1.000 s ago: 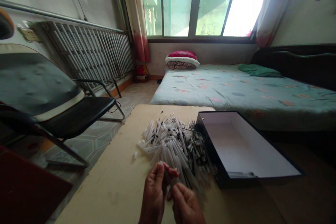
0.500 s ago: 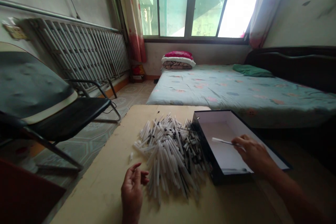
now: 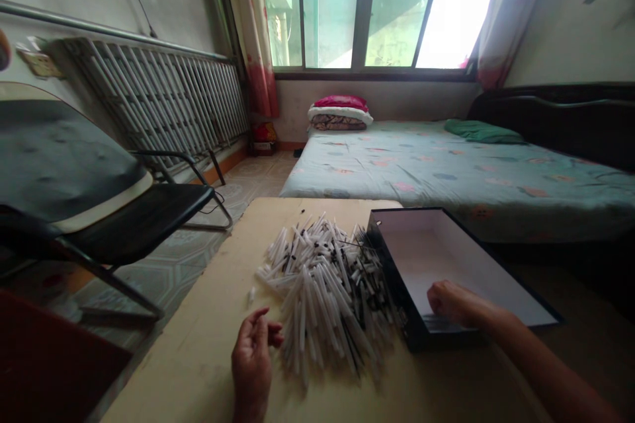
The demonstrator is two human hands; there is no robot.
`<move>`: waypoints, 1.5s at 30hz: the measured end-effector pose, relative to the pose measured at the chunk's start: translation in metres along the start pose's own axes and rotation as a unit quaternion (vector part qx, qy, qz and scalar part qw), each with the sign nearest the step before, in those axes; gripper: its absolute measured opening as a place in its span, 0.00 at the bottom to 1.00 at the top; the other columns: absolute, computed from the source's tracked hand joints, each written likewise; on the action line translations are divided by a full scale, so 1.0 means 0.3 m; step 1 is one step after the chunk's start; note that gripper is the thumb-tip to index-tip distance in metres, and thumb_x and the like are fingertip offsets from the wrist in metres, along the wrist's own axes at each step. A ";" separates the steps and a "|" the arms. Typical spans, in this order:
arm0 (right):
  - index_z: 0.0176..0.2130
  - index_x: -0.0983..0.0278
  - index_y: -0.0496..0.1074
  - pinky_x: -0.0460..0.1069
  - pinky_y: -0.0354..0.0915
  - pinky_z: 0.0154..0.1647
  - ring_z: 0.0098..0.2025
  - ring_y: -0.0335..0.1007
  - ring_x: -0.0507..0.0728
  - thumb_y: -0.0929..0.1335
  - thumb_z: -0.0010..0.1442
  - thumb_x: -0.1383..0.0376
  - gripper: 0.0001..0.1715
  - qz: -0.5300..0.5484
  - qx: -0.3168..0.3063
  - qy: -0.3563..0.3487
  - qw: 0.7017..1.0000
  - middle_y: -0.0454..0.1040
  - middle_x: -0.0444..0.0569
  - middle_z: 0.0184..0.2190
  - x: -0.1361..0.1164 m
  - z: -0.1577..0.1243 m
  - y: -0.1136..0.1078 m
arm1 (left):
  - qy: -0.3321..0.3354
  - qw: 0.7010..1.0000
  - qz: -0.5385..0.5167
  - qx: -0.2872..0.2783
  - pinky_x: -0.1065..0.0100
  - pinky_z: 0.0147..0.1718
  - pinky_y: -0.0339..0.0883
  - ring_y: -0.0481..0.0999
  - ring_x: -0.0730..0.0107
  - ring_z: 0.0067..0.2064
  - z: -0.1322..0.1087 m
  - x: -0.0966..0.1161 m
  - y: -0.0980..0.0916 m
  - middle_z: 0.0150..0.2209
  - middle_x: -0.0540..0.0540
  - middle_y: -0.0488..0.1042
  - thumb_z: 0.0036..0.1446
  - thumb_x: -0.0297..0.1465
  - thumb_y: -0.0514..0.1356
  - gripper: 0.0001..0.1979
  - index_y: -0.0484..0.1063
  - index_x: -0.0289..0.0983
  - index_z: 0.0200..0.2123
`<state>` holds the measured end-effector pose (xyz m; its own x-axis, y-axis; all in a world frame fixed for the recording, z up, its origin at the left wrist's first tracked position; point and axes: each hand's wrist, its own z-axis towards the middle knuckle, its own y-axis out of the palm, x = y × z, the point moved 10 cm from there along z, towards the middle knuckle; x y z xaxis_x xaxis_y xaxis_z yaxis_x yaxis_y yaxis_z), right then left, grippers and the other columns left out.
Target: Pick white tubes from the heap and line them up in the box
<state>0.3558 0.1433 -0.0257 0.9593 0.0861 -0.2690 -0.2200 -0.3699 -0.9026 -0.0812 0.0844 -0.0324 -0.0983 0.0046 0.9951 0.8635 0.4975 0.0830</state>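
A heap of white pen barrels [image 3: 317, 297] lies on the table, mixed with black and clear pen parts [image 3: 370, 277] along its right side. My left hand [image 3: 253, 350] rests at the heap's near left edge, fingers loosely bent and apart, with nothing seen in it. To the right stands a shallow dark box [image 3: 417, 251] with a white inside. My right hand [image 3: 454, 301] is down in its near part, fingers curled; whatever they hold is hidden. Under that hand, a few pens [image 3: 441, 324] lie along the box's near wall.
The pale table [image 3: 198, 317] carries the heap and the box. A black folding chair [image 3: 149, 211] stands on the left, before a metal rack [image 3: 163, 92]. Beyond the table is a bed [image 3: 387, 158] with folded bedding [image 3: 340, 112], under a window.
My right hand has moved down and toward the box's near wall. The white-capped pen seen in its fingers before is out of sight. My left hand stays in place; the view shifts slightly.
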 end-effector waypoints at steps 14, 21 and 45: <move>0.35 0.62 0.69 0.46 0.61 0.30 0.29 0.68 0.53 0.60 0.61 0.64 0.10 0.171 0.309 -0.108 0.929 0.72 0.47 0.31 -0.462 -0.194 -0.309 | 0.001 1.000 0.006 -0.021 0.72 0.22 0.66 0.71 0.72 0.21 -0.008 -0.007 0.016 0.22 0.52 0.74 0.49 0.45 0.60 0.20 0.69 0.37 0.39; 0.36 0.64 0.66 0.47 0.61 0.34 0.35 0.69 0.56 0.62 0.58 0.68 0.04 0.144 0.271 -0.083 0.948 0.70 0.50 0.33 -0.643 -0.082 -0.029 | 0.008 0.999 0.019 -0.027 0.71 0.23 0.66 0.71 0.72 0.21 -0.005 -0.008 0.012 0.22 0.52 0.73 0.50 0.44 0.59 0.19 0.68 0.37 0.39; 0.32 0.61 0.65 0.44 0.61 0.31 0.32 0.68 0.53 0.63 0.55 0.74 0.08 0.256 0.260 -0.189 0.912 0.69 0.45 0.32 -0.847 -0.169 0.023 | -0.118 0.969 -0.037 -0.213 0.73 0.16 0.61 0.68 0.75 0.19 -0.124 0.017 0.252 0.27 0.48 0.75 0.46 0.42 0.64 0.23 0.70 0.34 0.42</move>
<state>0.1195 0.0720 0.0534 0.5988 0.3740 -0.7082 -0.7707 0.0286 -0.6366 0.0021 0.0897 -0.0192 -0.2350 0.2056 0.9500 0.9707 0.1003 0.2185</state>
